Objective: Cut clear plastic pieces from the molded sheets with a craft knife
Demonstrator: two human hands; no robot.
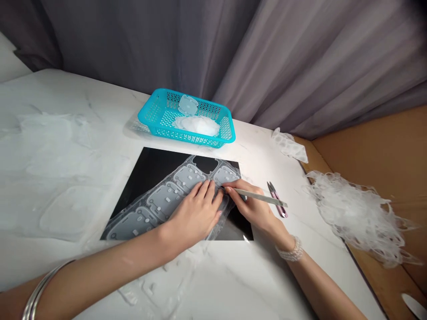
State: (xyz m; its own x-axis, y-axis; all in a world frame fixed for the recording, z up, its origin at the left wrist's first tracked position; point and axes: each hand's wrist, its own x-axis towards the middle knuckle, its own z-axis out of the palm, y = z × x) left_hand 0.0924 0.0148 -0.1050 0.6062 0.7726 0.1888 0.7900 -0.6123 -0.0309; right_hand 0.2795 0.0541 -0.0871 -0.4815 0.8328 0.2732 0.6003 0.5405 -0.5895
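A translucent moulded sheet (163, 200), patterned with rounded panels and small raised details, lies over a black mat (135, 178) on the table. My left hand (196, 209) rests flat on this sheet, its fingers stretched out and holding nothing. Close by, my right hand (253, 206) pinches a pair of metal tweezers (260, 196), their back end pointing right. The tweezers' tips are at the sheet beside my left fingertips, mostly hidden by my fingers. A cut-out gap with the black mat showing through is at the sheet's far end.
Behind the mat stands a blue basket (187, 137) with translucent cut pieces (200, 126) inside. Thread snips (277, 200) lie right of my right hand. Tangled clear scraps (360, 218) hang over the right edge. More translucent sheets (60, 173) cover the left side.
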